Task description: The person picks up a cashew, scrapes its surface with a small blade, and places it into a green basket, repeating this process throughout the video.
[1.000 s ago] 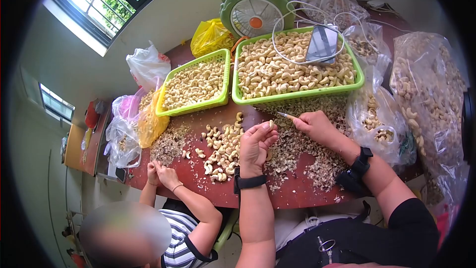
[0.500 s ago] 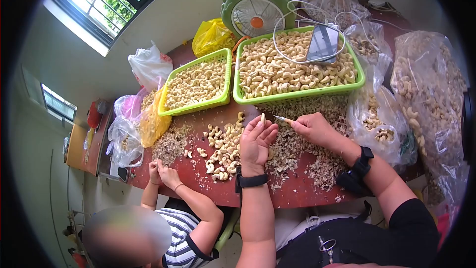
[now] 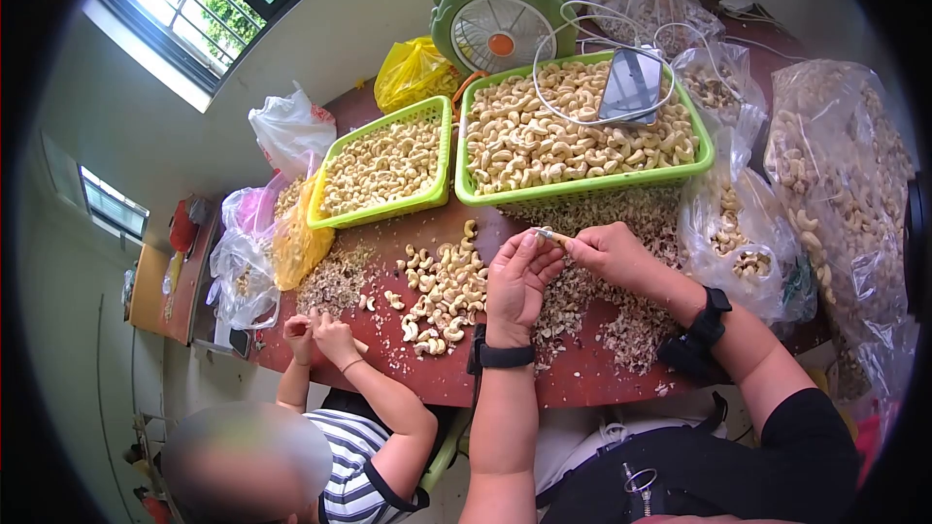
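My left hand [image 3: 515,289], palm up, pinches a cashew nut between thumb and fingertips; the nut is mostly covered by the fingers. My right hand [image 3: 614,256] is closed round the light handle of a small knife [image 3: 555,236], and its tip meets the nut at the left fingertips. Loose cashews [image 3: 445,293] lie in a pile on the red table [image 3: 573,386], left of my left hand. Beneath and behind my hands are heaps of flaky skins [image 3: 631,315].
Behind stand a large green basket [image 3: 707,160] of cashews with a phone [image 3: 631,87] on it, a smaller basket [image 3: 449,150] and a fan [image 3: 500,24]. Plastic bags [image 3: 840,184] crowd the right; more bags sit left. A person [image 3: 354,456] works at left.
My left hand has moved right, bringing the cashew nut against the knife tip. My right hand stays nearly in place. The other person's hands have shifted slightly.
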Tool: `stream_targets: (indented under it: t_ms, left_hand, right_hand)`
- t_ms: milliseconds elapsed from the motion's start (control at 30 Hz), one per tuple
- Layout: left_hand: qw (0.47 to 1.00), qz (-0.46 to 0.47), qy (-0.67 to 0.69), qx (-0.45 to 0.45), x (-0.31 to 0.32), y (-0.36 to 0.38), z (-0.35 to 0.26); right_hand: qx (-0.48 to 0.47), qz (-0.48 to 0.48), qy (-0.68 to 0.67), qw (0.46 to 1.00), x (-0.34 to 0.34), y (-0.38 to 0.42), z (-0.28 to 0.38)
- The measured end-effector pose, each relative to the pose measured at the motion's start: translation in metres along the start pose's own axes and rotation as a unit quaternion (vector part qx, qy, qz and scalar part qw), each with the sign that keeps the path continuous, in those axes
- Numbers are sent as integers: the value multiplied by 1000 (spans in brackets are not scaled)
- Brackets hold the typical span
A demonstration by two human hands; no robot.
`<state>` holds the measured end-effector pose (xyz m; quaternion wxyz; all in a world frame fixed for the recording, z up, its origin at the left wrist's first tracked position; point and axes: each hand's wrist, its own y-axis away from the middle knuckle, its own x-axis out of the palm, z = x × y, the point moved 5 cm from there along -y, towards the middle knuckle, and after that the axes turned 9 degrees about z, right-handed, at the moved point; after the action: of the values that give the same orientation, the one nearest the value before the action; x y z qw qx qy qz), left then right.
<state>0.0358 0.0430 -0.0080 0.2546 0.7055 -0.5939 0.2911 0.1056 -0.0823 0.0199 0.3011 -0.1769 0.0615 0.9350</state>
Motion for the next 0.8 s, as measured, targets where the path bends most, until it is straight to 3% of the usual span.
stream_targets:
  t_ms: [800]
  left_hand:
    - [999, -24, 1, 40, 4, 2, -6]
  right_hand:
    - [6, 27, -8, 1000, 5, -1, -4]
